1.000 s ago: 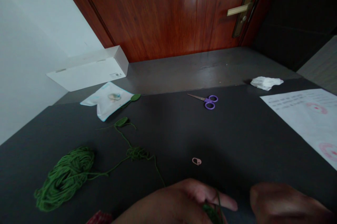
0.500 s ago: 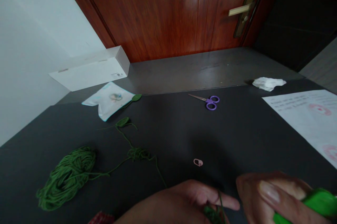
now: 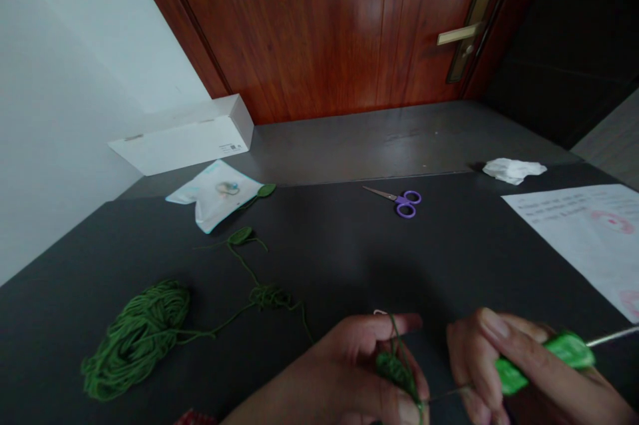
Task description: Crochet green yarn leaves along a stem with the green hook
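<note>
My left hand (image 3: 349,365) is closed on a small green crochet piece (image 3: 392,368), pinched between thumb and fingers, with yarn looped over the index finger. My right hand (image 3: 492,358) grips a crochet hook (image 3: 572,350) by its bright green handle. The hook's thin metal shaft reaches left to the crochet piece; whether its tip is in a stitch I cannot tell. Behind my left index finger a pink stitch marker (image 3: 380,312) barely shows. From a tangle of green yarn (image 3: 269,296) a strand runs down to my left hand.
A skein of green yarn (image 3: 140,338) lies at left. Beyond are a green crocheted leaf (image 3: 240,236), a white pouch (image 3: 224,195) beside another leaf (image 3: 266,190), and a white box (image 3: 184,142). Purple scissors (image 3: 402,202), crumpled tissue (image 3: 514,170) and a printed sheet (image 3: 574,232) lie farther right.
Both hands have come higher into view, with the crochet piece and hook showing more. My left hand has moved over most of the stitch marker. The whole scene has shifted slightly.
</note>
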A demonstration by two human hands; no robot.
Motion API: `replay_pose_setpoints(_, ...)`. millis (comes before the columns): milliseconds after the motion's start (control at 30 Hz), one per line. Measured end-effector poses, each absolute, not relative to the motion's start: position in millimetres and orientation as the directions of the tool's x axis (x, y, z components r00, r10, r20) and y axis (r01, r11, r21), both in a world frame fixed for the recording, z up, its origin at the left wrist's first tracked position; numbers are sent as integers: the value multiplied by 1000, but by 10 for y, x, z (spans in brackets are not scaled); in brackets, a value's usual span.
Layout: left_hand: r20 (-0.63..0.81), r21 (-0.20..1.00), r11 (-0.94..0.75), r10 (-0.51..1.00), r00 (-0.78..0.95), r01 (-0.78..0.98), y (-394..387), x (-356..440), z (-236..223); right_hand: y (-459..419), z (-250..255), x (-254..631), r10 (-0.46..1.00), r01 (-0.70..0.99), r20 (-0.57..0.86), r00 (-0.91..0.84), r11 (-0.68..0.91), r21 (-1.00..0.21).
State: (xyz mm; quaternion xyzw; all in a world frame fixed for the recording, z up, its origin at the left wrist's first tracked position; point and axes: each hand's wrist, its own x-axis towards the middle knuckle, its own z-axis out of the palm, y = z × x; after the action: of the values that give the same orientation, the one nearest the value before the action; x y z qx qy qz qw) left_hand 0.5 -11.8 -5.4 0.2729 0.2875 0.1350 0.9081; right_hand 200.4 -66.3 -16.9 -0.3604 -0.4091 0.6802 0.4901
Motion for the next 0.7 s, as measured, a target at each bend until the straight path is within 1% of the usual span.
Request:
replay_pose_setpoints(67, -400, 622, 768, 480, 781, -153, -113, 10, -36, -625, -160, 1955, 959, -426, -106, -261, -213, -879)
replay_pose_setpoints(133, -362, 659, 725, 537, 762, -198, -97, 5, 17, -573, -120, 1918, 963, -428, -115, -243, -213, -878)
replay_pose_setpoints(200, -333, 686, 687, 590, 736, -240, -63, -9, 113, -517, -32, 1885, 972, -417, -124, -198, -198, -887)
replay_pose_setpoints(267, -305, 708, 654, 625, 718, -268, -8, -28, 242, -457, 97, 1847, 983, -405, -96, -153, -152, -902)
replay_pose_setpoints(400, -230, 768, 569, 674, 702, -294, 128, -89, 499, -319, 366, 1750, 995, -369, 71, -76, 38, -928)
replay_pose_setpoints(467, -189, 781, 531, 703, 686, -329, 184, -136, 574, -240, 444, 1710, 982, -333, 167, -83, 131, -934)
replay_pose_setpoints(533, -165, 775, 520, 715, 679, -359, 224, -188, 603, -159, 461, 1700, 955, -298, 264, -132, 216, -930)
replay_pose_setpoints(600, -158, 763, 530, 708, 688, -370, 251, -239, 596, -80, 417, 1735, 909, -273, 357, -216, 295, -916)
replay_pose_setpoints(633, -157, 754, 539, 702, 695, -374, 261, -261, 583, -44, 377, 1769, 870, -252, 402, -284, 337, -907)
replay_pose_setpoints(700, -158, 732, 568, 679, 717, -376, 280, -301, 546, 26, 270, 1859, 808, -219, 462, -367, 408, -887)
